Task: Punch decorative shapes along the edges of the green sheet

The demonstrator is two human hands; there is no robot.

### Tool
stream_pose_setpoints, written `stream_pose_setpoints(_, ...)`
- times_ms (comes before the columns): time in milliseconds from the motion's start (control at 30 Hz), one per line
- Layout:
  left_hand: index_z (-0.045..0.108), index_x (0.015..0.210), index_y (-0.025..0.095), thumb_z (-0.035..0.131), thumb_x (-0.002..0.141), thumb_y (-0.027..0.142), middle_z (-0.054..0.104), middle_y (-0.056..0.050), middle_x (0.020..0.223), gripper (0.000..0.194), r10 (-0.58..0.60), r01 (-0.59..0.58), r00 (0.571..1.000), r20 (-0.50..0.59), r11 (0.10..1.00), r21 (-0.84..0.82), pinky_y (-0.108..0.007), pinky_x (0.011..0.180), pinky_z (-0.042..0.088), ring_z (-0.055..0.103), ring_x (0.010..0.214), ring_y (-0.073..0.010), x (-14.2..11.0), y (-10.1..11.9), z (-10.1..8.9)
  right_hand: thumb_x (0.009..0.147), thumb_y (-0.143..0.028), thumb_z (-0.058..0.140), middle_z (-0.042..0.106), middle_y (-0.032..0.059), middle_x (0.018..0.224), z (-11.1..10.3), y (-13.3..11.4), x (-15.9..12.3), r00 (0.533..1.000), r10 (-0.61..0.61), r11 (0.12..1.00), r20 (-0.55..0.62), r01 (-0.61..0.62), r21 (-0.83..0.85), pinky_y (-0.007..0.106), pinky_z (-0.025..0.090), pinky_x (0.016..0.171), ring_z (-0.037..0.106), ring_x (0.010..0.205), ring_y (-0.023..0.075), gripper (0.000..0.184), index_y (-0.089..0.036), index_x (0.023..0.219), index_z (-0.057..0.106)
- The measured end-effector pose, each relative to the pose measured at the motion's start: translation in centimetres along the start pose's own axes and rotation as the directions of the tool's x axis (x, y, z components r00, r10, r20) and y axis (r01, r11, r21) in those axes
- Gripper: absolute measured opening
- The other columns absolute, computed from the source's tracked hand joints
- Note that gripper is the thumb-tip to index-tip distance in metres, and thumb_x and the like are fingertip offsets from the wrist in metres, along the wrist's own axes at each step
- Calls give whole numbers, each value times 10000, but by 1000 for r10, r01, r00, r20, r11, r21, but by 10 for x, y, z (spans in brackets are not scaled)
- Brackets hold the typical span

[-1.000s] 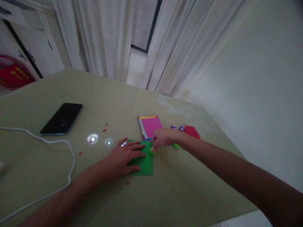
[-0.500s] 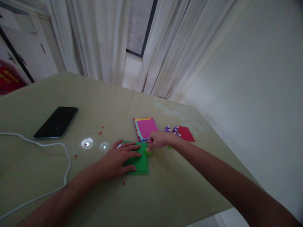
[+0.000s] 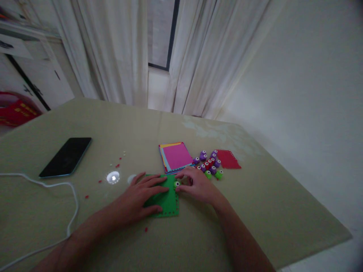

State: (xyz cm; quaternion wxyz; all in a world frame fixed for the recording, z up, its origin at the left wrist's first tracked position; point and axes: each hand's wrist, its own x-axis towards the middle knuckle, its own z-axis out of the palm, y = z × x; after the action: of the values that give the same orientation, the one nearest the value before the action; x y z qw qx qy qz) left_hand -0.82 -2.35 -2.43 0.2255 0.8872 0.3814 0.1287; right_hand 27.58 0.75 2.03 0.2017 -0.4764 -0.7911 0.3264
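Note:
My left hand point(image 3: 146, 192) lies flat with fingers spread on a green sheet point(image 3: 170, 204), which has a row of small dark holes or notches along its edges. Close to the sheet's right edge is a small light green piece with one round eye point(image 3: 177, 184). My right hand point(image 3: 195, 183) has it between thumb and forefinger, the other fingers curled behind. Several similar eyed pieces, purple point(image 3: 203, 155), red point(image 3: 209, 163) and green point(image 3: 219, 174), stand grouped beyond my right hand.
A stack of coloured sheets point(image 3: 177, 155) lies behind the green sheet, with a red sheet point(image 3: 229, 159) farther right. A black tablet point(image 3: 66, 156) and a white cable point(image 3: 75, 204) are at the left. Tiny red bits point(image 3: 86, 197) are scattered on the table point(image 3: 121, 121).
My right hand has gone from pressing down on the green eyed piece to pinching it from the sides, its eye now showing. The view has shifted slightly. My left hand stays on the sheet.

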Motion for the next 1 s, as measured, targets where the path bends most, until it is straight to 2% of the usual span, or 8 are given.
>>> stream_pose_setpoints(100,447,1571,438,630,958,606,419,-20,1693,661,-38,40,999,-32,996,75,-648,1239,240,394,1538,-348,-3,-2,3,851,-222,823,722,33,1006,2,1,-6,998,-14,993,-69,6,-117,289,457,782,633,853,174,168,-194,1008,771)
stream_pose_setpoints(233,445,1596,326,677,858,724,454,-100,1665,870,-134,156,979,-152,977,143,-604,1196,336,456,1473,-396,-4,-2,4,863,-214,788,713,56,1018,-4,-1,-13,984,69,952,-162,-113,-283,311,449,807,654,910,208,135,-181,985,740)
stream_pose_setpoints(467,581,1465,248,650,914,636,637,-126,1400,678,-273,310,928,-255,943,119,-573,1097,449,590,1258,-368,-3,-4,-4,911,-301,742,713,60,1029,-4,2,-12,957,168,886,-237,-252,-389,311,422,725,661,863,218,146,-202,1015,717)
stream_pose_setpoints(633,472,1536,245,707,879,560,656,-137,1369,766,-315,318,915,-251,948,-31,-516,1061,493,624,1235,-366,-3,-13,1,940,-336,713,711,78,1069,0,4,-10,954,182,877,-237,-266,-400,316,421,724,652,894,231,142,-215,1014,708)
stream_pose_setpoints(767,270,1640,240,686,892,499,748,-75,1045,894,-423,365,881,-210,892,-267,-428,828,570,722,904,-296,2,-7,-2,949,-355,716,712,81,1054,0,7,-9,958,153,900,-245,-237,-366,320,431,748,646,905,239,174,-211,1045,708)
stream_pose_setpoints(833,375,1584,248,682,899,494,740,-27,898,790,-449,348,875,-181,843,-411,-372,723,570,718,794,-264,5,1,-8,982,-406,682,710,82,1016,0,6,-9,953,103,944,-284,-184,-274,322,439,757,640,869,230,249,-194,1110,704)
stream_pose_setpoints(933,672,1269,241,729,862,524,777,-52,944,500,-479,299,861,-173,750,-591,-370,733,599,745,871,-284,8,14,-19,1054,-465,556,695,75,964,1,0,-10,932,-12,999,-363,-7,-51,313,448,761,621,824,207,358,-179,1224,689)
stream_pose_setpoints(1000,747,1089,232,751,838,546,803,-63,978,402,-507,276,846,-165,682,-678,-388,744,621,757,887,-298,9,21,-24,1058,-483,538,685,64,969,5,-5,-11,922,-41,992,-384,83,94,297,452,745,609,805,187,385,-187,1255,685)
